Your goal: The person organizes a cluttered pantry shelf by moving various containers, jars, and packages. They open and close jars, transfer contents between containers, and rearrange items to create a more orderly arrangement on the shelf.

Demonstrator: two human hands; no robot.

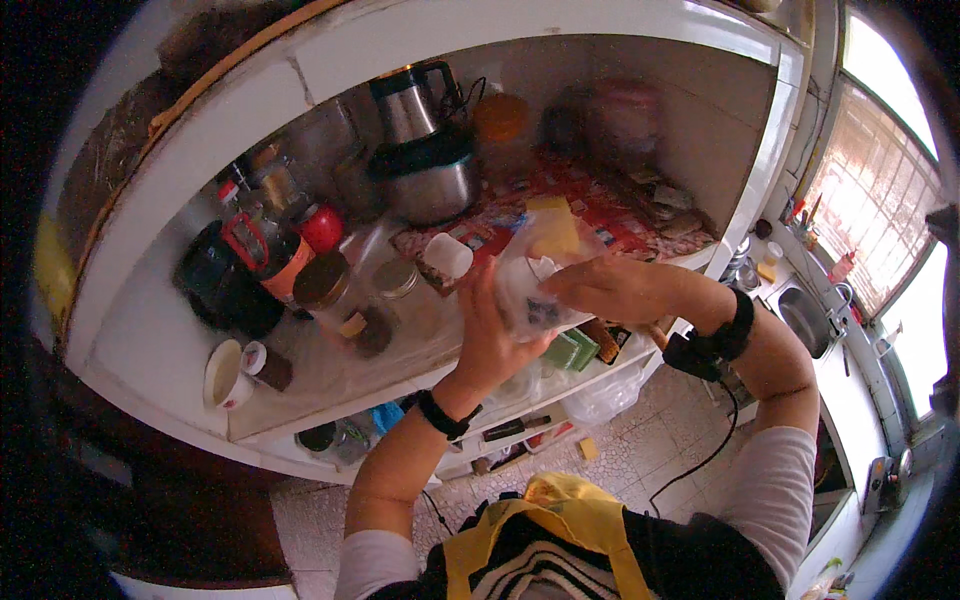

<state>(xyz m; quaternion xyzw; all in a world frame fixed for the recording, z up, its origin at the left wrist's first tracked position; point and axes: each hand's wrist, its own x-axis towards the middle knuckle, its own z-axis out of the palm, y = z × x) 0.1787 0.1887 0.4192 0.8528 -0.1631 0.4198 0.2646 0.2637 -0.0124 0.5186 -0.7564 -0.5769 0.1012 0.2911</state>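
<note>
My left hand (491, 322) grips a clear plastic container (525, 296) from its left side, above the shelf's front edge. Something dark shows through its lower part. My right hand (592, 289) lies against the container's right side and top with fingers extended, touching a crumpled whitish piece (541, 268); whether it pinches this is unclear. A yellow cloth or sponge (553, 225) shows just beyond the container, partly behind clear plastic. Close to my left fingertips, a white cylindrical cap or small tub (448, 255) rests on the shelf.
Jars with a dark lid (321, 280) and a metal lid (395, 278), a red-handled bottle (262, 251), a white bowl (227, 375) and a steel appliance (426, 176) stand on the shelf. Green boxes (571, 349) and a clear plastic bag (606, 397) are below. A sink (804, 315) is at right.
</note>
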